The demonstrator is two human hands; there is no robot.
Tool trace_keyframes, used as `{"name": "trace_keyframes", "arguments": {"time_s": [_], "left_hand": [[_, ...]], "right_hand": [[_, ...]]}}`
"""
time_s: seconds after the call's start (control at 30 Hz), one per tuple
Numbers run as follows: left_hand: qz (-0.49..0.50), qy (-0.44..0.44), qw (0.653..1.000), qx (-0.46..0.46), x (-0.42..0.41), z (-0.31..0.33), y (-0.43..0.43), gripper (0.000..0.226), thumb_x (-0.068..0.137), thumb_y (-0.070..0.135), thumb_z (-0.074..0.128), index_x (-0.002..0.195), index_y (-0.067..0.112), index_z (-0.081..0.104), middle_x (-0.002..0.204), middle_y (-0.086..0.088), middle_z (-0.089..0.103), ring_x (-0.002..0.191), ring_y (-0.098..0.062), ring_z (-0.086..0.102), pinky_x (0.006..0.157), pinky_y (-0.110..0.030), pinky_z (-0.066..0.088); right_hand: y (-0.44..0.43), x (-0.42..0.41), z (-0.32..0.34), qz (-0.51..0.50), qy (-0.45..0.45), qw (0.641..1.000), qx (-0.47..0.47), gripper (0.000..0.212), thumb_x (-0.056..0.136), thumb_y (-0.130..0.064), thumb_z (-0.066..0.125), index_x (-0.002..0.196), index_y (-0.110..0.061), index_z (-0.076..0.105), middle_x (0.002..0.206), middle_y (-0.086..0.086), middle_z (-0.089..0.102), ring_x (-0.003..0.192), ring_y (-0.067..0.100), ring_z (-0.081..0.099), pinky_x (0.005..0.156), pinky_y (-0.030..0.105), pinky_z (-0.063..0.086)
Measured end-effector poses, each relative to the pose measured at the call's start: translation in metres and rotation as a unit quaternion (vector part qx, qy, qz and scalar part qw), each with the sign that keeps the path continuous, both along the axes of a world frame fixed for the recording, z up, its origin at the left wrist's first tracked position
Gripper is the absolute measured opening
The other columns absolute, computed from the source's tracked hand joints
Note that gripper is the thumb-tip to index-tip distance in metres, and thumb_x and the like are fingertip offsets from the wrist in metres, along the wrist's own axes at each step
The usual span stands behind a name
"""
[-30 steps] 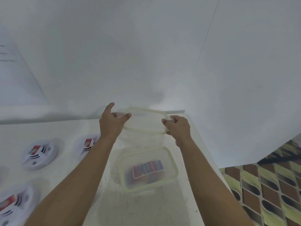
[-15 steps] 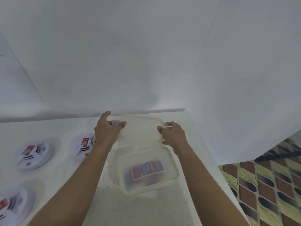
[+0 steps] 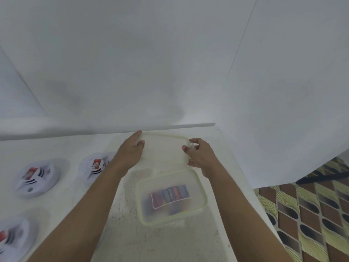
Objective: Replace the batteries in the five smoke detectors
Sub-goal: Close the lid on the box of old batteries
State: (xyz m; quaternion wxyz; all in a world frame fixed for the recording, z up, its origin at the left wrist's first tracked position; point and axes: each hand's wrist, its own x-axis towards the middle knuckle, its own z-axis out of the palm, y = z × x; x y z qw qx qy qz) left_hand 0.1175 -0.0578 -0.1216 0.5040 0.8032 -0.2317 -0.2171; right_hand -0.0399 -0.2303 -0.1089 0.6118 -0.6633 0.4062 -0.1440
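Nearest, one pack of batteries [image 3: 170, 195] is seen inside the single open container [image 3: 145, 210] on the surface [image 3: 160, 242]; the cells cannot be counted. Three smoke detectors [image 3: 35, 178] of the five are counted at the left. Farthest, the one lid [image 3: 164, 148] has been lowered over the last second almost onto the surface. Its ends are clamped in the grip of the left hand [image 3: 130, 152] and the right hand [image 3: 202, 157]. The batteries are thus judged reachable.
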Motion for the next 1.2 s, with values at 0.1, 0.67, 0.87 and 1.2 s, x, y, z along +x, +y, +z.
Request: {"name": "trace_keyframes", "arguments": {"time_s": [0.1, 0.67, 0.87, 1.2], "left_hand": [[-0.008, 0.035, 0.999, -0.021, -0.010, -0.008, -0.002, 0.052, 0.106, 0.040, 0.038, 0.156, 0.038, 0.023, 0.163, 0.016, 0.018, 0.149, -0.008, 0.019, 0.123, -0.038, 0.018], [0.041, 0.082, 0.995, -0.038, -0.009, -0.015, 0.001, 0.056, 0.102, 0.050, 0.042, 0.154, 0.032, 0.031, 0.161, 0.011, 0.028, 0.148, -0.011, 0.025, 0.123, -0.042, 0.022], [-0.055, 0.055, 0.996, -0.049, -0.005, -0.009, 0.003, 0.062, 0.101, 0.045, 0.050, 0.152, 0.050, 0.016, 0.161, 0.020, 0.015, 0.137, 0.000, 0.020, 0.120, -0.038, 0.022], [0.063, -0.061, 0.992, 0.091, -0.018, 0.010, -0.016, 0.076, 0.066, 0.069, 0.077, 0.112, 0.016, 0.048, 0.108, -0.001, 0.057, 0.086, -0.019, 0.064, 0.072, -0.040, 0.059]], "right_hand": [[-0.002, -0.002, 0.001, 0.008, -0.010, 1.000, 0.024, 0.034, 0.093, -0.020, 0.073, 0.122, -0.018, 0.056, 0.113, 0.011, 0.063, 0.096, 0.025, 0.067, 0.081, 0.042, 0.063], [-0.007, 0.000, -0.005, 0.025, -0.039, 0.998, 0.042, 0.034, 0.093, -0.019, 0.072, 0.122, -0.016, 0.054, 0.110, 0.009, 0.063, 0.091, 0.022, 0.067, 0.084, 0.043, 0.062], [-0.008, 0.001, -0.005, 0.014, -0.027, 0.999, 0.043, 0.036, 0.093, -0.020, 0.073, 0.123, -0.016, 0.054, 0.120, 0.014, 0.062, 0.099, 0.025, 0.067, 0.088, 0.048, 0.061], [-0.017, 0.001, -0.005, -0.051, -0.027, 0.998, -0.015, 0.056, 0.090, -0.032, 0.075, 0.135, -0.014, 0.047, 0.131, 0.007, 0.057, 0.116, 0.025, 0.061, 0.101, 0.045, 0.054]]}}
